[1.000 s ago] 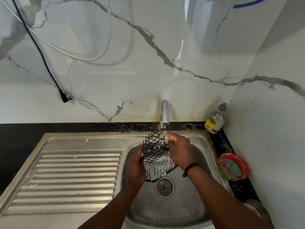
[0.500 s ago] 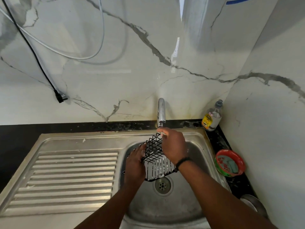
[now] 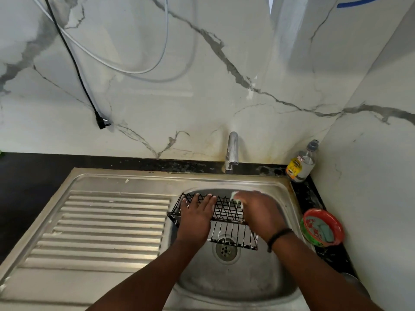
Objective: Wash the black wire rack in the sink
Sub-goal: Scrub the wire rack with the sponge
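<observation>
Now the sink [image 3: 125,223] holds the black wire rack [image 3: 226,217] differently than a second ago: I had it tipped up on one corner under the tap [image 3: 231,151], and I have swung it round so it lies lengthwise across the basin, its lattice back wall standing up toward twelve o'clock and its barred floor sloping down over the drain [image 3: 226,250] toward six. No water shows coming from the spout. To my mind the turn opens the long back wall for scrubbing, so the wash looks mid-way, with the rinse yet to come.

Inside the basin there is only the rack, some pale suds on its wires, and my hands. My left hand [image 3: 195,217] lies over the rack's nine o'clock end, fingers laid straight across the lattice, pressing it steady. My right hand [image 3: 258,212] is at the three o'clock end, curled round a pale soapy scrubber [image 3: 235,198] that peeks out at its fingertips against the wires; it is blurred, so I cannot say just what the scrubber is.

On the black bench [image 3: 314,198] at three o'clock of the basin sits a red-rimmed bowl [image 3: 323,227] with a bluish-green lump in it, perhaps soap. At one o'clock, in the corner, stands a bottle [image 3: 302,163], yellow-labelled, mostly clear.
</observation>
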